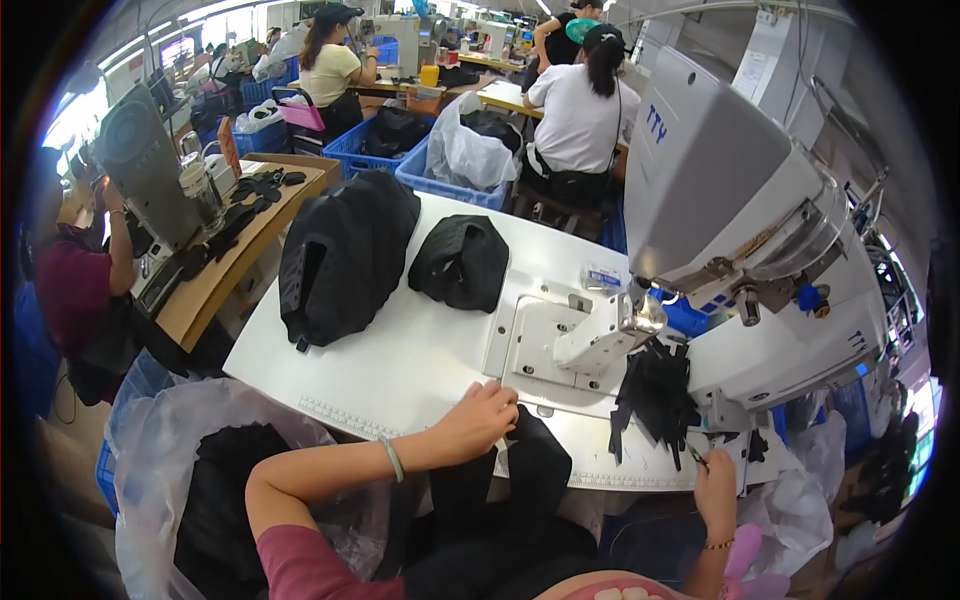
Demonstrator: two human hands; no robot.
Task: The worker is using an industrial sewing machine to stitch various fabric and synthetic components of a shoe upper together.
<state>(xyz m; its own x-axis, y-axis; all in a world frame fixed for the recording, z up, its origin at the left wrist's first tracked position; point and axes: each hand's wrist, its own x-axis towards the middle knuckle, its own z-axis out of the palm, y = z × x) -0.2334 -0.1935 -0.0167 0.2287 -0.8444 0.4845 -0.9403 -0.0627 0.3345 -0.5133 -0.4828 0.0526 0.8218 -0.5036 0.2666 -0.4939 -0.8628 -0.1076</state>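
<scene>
At the lower middle of the frame, the left hand [482, 420] is closed on a black fabric piece [530, 462] that hangs over the near edge of the white counter [400, 350]. The cloth looks soft, light and floppy; taking it by an edge or fold seems best. At lower right, the right hand [716, 492] pinches what seems a small tool near a bunch of black strips [655, 392]. A grey sewing machine [720, 190] fills the right. Two black fabric stacks [345, 255] lie in the middle. Beyond is a busy workshop with blue crates [385, 150] and other workers.
</scene>
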